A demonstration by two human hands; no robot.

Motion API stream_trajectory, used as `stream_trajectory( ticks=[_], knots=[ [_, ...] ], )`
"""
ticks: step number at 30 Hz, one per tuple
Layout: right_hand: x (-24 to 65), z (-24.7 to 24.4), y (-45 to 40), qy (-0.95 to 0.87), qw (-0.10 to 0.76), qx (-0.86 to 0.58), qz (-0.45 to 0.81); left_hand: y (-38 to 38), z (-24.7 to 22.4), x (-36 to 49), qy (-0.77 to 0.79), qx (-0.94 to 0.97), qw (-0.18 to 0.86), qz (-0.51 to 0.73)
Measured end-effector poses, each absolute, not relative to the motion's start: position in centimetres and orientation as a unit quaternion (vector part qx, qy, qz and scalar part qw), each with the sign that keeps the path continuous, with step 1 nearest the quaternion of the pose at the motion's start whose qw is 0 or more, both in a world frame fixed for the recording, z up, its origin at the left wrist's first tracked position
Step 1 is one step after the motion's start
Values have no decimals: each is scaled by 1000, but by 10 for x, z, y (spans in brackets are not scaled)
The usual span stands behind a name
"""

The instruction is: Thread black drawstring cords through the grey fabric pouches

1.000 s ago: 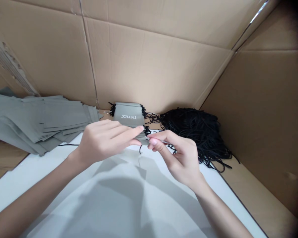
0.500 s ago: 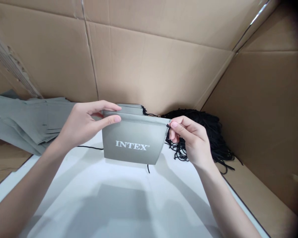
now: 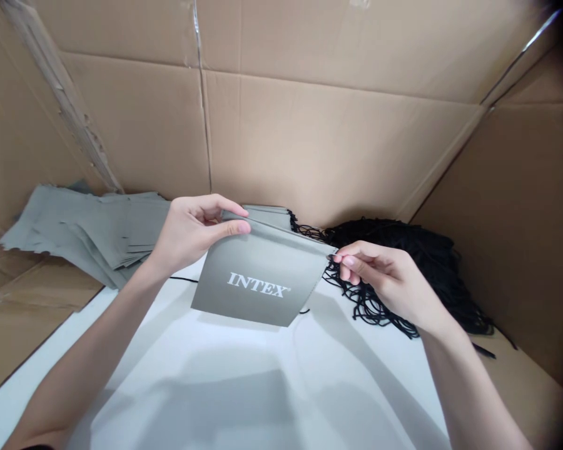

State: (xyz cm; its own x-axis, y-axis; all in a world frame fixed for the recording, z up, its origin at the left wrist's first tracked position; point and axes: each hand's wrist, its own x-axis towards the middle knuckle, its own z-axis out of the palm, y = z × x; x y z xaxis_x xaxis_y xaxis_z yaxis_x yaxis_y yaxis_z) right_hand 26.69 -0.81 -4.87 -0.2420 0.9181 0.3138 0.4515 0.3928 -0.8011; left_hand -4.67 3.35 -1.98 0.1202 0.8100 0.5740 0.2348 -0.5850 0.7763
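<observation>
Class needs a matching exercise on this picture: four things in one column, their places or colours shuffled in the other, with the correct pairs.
1. Left hand
2. Right hand
3. Black cords
4. Lettered pouch

A. Heaped on the picture's right side
B. Grey, with white print
C. Pinching the top edge near the upper left corner
D. At the upper right corner of the pouch

Pairs: 1-C, 2-D, 3-A, 4-B

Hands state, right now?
Left hand: closed, holding the gray INTEX pouch by its top edge.
Right hand: closed at the pouch's upper corner; exact item pinched unclear.
</observation>
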Motion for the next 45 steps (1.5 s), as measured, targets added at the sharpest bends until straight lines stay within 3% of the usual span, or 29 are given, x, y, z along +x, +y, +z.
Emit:
stream_trajectory(
  ticks=[8,15,20,29,34,39,45],
  knots=[
    [267,-43,-13,-782,319,-510,162,25,-24,-35,378,734,264,499],
    [265,-45,-12,-755,349,-493,255,32,-24,-41,370,732,237,521],
    [266,-47,-10,-723,409,-461,312,37,-25,-42,342,678,308,573],
    [278,-40,-15,-781,349,-465,226,35,-23,-42,371,646,296,598],
    [275,-40,-17,-775,336,-480,235,29,-21,-38,354,664,279,597],
    [264,-38,-20,-768,312,-490,270,26,-21,-32,350,678,329,556],
    [260,-38,-17,-706,420,-515,245,29,-14,-48,391,697,276,534]
  ],
)
